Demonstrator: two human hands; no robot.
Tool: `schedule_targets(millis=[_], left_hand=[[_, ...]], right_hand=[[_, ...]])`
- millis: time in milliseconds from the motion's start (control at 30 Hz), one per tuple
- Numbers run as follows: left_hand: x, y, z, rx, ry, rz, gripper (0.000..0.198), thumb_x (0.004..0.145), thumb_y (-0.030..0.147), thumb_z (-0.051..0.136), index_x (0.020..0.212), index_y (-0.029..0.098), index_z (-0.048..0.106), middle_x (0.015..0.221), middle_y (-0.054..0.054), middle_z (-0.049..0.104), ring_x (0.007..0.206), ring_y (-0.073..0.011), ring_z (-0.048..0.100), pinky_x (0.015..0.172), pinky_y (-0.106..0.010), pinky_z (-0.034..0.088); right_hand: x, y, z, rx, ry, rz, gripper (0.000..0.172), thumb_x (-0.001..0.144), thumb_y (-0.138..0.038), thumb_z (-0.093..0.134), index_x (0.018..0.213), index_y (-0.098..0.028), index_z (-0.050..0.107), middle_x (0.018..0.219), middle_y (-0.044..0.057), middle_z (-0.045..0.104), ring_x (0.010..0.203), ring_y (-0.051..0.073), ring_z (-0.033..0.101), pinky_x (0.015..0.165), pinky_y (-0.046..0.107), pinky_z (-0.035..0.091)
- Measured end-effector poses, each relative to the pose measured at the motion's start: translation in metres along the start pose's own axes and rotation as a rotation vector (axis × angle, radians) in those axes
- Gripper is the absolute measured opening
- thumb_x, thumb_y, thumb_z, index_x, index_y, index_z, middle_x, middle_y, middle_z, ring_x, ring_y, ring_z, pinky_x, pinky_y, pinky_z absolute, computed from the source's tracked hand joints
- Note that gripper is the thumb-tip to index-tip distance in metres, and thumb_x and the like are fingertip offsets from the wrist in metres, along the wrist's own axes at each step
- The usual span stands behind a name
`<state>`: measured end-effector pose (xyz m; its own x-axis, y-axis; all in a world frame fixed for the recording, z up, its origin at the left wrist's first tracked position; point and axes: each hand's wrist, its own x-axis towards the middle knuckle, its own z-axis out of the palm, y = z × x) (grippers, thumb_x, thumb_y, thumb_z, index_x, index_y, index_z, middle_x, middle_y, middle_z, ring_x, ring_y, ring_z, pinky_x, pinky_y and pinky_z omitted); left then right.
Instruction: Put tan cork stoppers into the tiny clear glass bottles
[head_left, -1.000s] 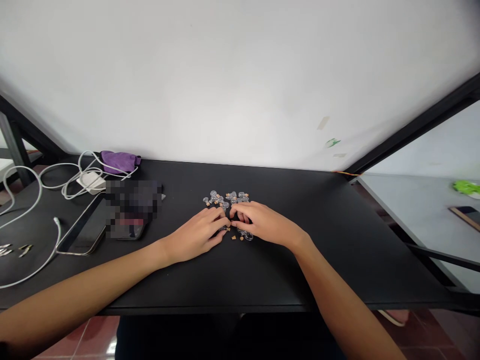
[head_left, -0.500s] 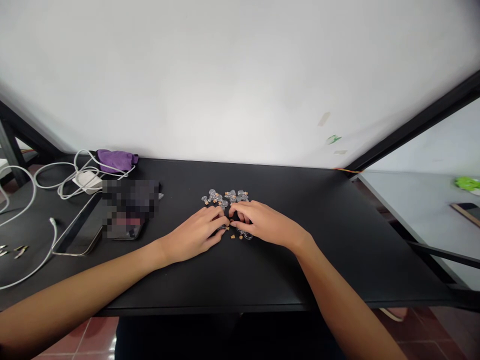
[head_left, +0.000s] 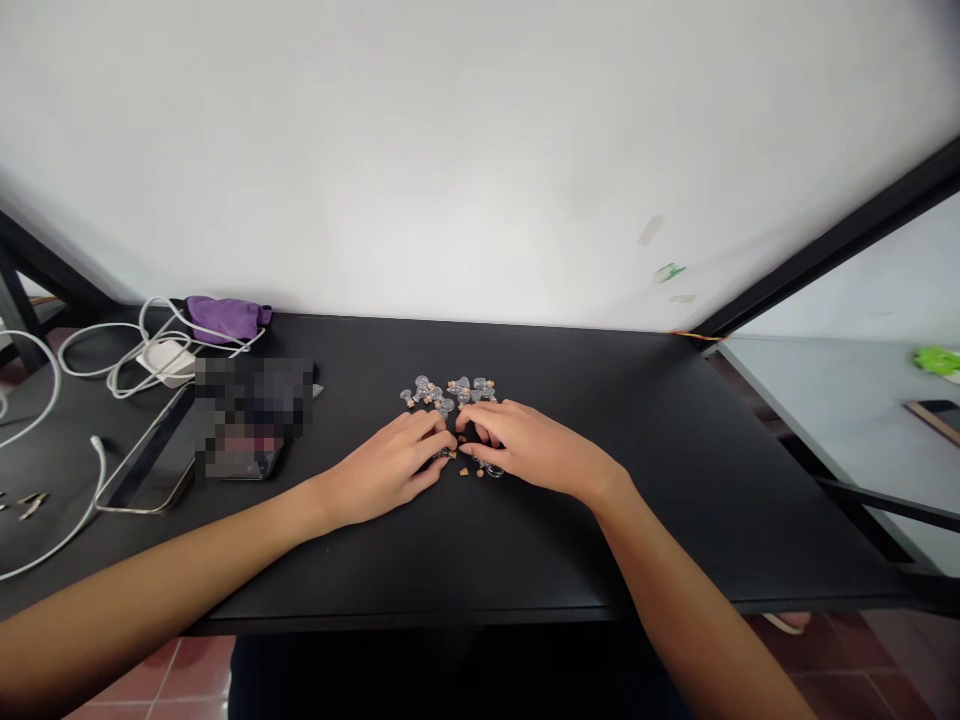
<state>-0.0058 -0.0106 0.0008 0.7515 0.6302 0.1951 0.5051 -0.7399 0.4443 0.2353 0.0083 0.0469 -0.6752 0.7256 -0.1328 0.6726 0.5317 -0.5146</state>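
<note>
Several tiny clear glass bottles with cork stoppers [head_left: 421,384] lie in a loose group just beyond my fingers on the black table [head_left: 420,565]. My left hand [head_left: 394,455] is closed, its thumb and forefinger around a small glass bottle [head_left: 442,454] whose cork end points right. Facing it, my right hand [head_left: 536,445] has its fingers curled in and its thumb close to them; what they grip is hidden. Under the right hand another glass bottle [head_left: 493,470] partly shows. Two loose corks lie beside it, one a small tan cork [head_left: 463,472].
At left are a phone [head_left: 142,470], a blurred-out dark object [head_left: 255,410], a white charger [head_left: 166,360] with looped cable, a purple pouch [head_left: 227,318] and small metal pieces [head_left: 31,504]. A white wall [head_left: 450,160] stands behind; a black metal frame [head_left: 832,240] rises at right.
The whole view has shifted slightly, so everything sits a little further left. Both hands keep nearly the same pose over the small bottles.
</note>
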Motion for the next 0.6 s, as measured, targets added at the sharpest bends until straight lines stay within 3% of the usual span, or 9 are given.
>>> schedule_targets(millis=[600], left_hand=[[0.0001, -0.0006, 0.0003, 0.003, 0.002, 0.004, 0.017, 0.105, 0.019, 0.044, 0.115, 0.02, 0.058, 0.112, -0.008, 0.059, 0.1, -0.0218, 0.057, 0.091, -0.038, 0.046]], right_hand=[[-0.002, -0.0036, -0.0014, -0.052, 0.007, -0.022, 0.012, 0.104, -0.034, 0.053, 0.101, -0.023, 0.056, 0.102, 0.003, 0.067, 0.09, 0.021, 0.059, 0.077, 0.032, 0.038]])
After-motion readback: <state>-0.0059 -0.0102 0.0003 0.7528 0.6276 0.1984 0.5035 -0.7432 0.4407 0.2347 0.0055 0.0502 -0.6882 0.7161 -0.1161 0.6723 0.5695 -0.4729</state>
